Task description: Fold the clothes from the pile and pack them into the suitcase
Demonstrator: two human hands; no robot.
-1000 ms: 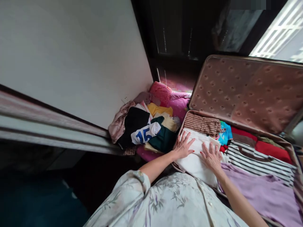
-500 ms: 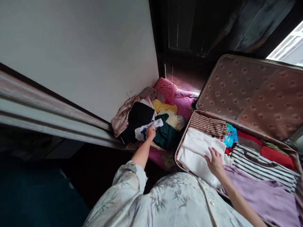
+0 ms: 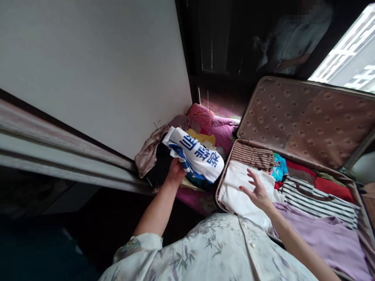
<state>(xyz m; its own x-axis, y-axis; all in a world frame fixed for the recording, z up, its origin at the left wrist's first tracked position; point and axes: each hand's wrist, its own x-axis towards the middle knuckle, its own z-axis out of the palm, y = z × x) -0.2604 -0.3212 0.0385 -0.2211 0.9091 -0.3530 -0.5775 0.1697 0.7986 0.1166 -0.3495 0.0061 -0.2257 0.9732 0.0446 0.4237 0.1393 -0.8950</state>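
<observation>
My left hand grips a white shirt with blue lettering and blue edging, holding it up over the clothes pile. Its fingers are partly hidden under the cloth. My right hand, fingers spread and holding nothing, is over the folded white garment in the open suitcase; whether it touches the cloth I cannot tell. Around it in the case are a brown striped garment, a black-and-white striped garment, a lilac garment and red garments.
The suitcase lid stands open against the dark window. Black clothing, a yellow garment and a pink cushion lie in the corner beside the pale wall panel. A purple flowered cover spreads beneath.
My left hand has lifted the white-and-blue shirt off the pile, and it has opened out to show its lettering. My right hand has shifted slightly left, fingers spreading wider.
</observation>
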